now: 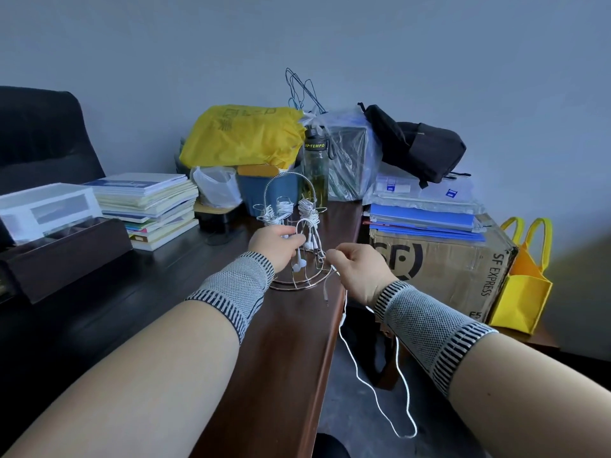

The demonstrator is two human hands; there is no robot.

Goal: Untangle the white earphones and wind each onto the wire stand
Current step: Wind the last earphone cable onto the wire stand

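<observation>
The white earphone cable [373,381] is thin, limp and nearly weightless — it should snag and kink easily, so it is best pinched close to the stand and fed on under light tension, never tugged by the buds. At centre frame the left hand [276,244] has its fingers curled at the wire stand [299,256], apparently pinching the cord where two earbuds [299,264] dangle, though the contact is partly hidden. Just right of it, the right hand [358,271] pinches the cable, whose slack loops off the desk [281,342] toward the lower right. Three wound white bundles [286,208] already sit on the stand's upper prongs.
</observation>
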